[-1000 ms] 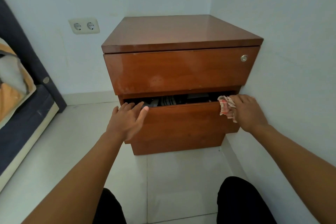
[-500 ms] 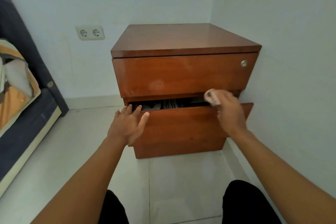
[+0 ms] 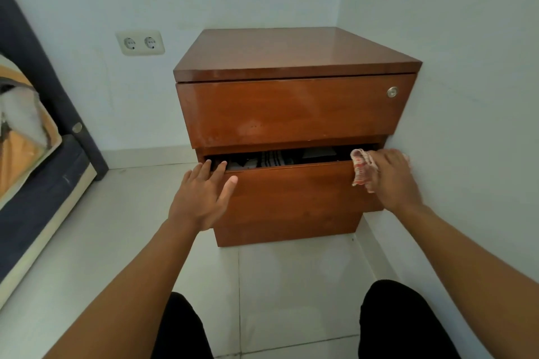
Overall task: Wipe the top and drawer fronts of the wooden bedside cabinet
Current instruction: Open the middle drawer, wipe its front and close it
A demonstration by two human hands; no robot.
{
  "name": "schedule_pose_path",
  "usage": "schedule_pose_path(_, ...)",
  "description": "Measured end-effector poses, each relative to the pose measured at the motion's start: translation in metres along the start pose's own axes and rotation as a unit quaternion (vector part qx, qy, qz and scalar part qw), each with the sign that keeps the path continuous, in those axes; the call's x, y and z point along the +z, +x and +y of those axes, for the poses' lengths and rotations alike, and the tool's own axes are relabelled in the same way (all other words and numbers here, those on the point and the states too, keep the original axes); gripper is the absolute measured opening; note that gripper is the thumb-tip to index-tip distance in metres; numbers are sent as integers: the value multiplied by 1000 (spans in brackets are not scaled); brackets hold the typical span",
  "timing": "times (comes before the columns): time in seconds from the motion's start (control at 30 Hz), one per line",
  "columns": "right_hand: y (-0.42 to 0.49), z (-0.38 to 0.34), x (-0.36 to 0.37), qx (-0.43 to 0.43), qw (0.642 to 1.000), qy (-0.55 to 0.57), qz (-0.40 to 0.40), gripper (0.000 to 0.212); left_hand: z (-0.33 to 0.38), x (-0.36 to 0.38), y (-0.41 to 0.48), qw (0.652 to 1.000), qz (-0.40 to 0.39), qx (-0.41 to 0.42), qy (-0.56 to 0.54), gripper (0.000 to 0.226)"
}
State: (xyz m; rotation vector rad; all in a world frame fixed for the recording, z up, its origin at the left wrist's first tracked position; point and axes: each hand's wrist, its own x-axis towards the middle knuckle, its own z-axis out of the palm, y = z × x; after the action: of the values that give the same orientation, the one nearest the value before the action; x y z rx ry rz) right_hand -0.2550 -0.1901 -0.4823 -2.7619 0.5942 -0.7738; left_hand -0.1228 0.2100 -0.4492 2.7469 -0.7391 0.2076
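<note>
The wooden bedside cabinet (image 3: pixel 294 55) stands in the room's corner against the right wall. Its upper drawer front (image 3: pixel 291 109), with a round metal lock at the right, is closed. The lower drawer (image 3: pixel 291 198) is pulled out a little, and dark folded items show inside. My left hand (image 3: pixel 202 195) rests with straight fingers on the lower drawer's top left edge. My right hand (image 3: pixel 390 178) holds a red-and-white cloth (image 3: pixel 361 170) against the drawer's top right corner.
A double wall socket (image 3: pixel 141 43) sits on the back wall, left of the cabinet. A bed with a dark blue frame (image 3: pixel 38 198) and orange-white bedding runs along the left. White floor tiles (image 3: pixel 291 285) lie in front, with my dark-clad knees at the bottom.
My right hand with the cloth slid left along the lower drawer's top edge and came back to its right corner. My left hand stayed on the left edge. The view shifted slightly.
</note>
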Motion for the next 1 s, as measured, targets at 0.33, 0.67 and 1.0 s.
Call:
schedule_pose_path(0.33,-24,-82,-1,65,968,176,166,48,0,7,-1,1000,23,-1,-20,80)
schedule_pose_path(0.67,-49,-205,65,-144,989,-16,5,59,-3,8,-5,999,43,12,-2,77)
schedule_pose_path(1.0,-31,-109,33,-74,994,7,85,39,1,9,-8,998,58,8,-3,75)
